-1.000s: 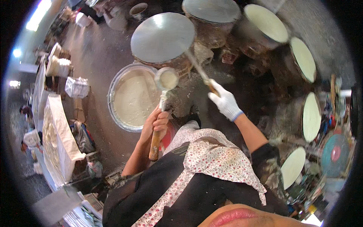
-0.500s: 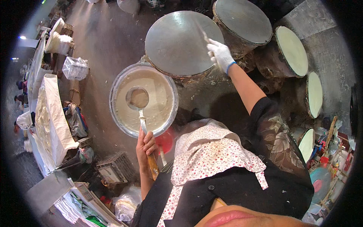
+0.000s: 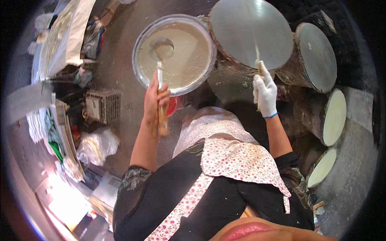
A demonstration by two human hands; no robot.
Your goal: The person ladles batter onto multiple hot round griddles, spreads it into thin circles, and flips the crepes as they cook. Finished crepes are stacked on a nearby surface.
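Observation:
My left hand [image 3: 155, 96] is wrapped round the wooden handle of a metal ladle [image 3: 161, 47]. The ladle's round bowl is tilted over a wide metal basin [image 3: 136, 68] of pale, thick batter [image 3: 193, 56]. To the right, my right hand [image 3: 266, 94], in a white glove with a blue cuff, grips a long thin tool with a light handle [image 3: 259, 65]. Its blade, slim and blurred, looks like a spatula seen edge-on and reaches over a round grey griddle [image 3: 231, 36]. Whether the blade touches the griddle I cannot tell.
More round-topped drums curve along the right: a grey griddle [image 3: 317, 56] and two with pale sheets on top, one a pale disc [image 3: 334, 116]. A wire crate [image 3: 108, 105] and a plastic bag [image 3: 98, 146] are at left. Under the basin is a red container [image 3: 172, 105].
The view has swung, so basin and griddles sit higher and further right. My right hand has drawn back to the griddle's near edge with the tool. The ladle stays over the batter, now tilted.

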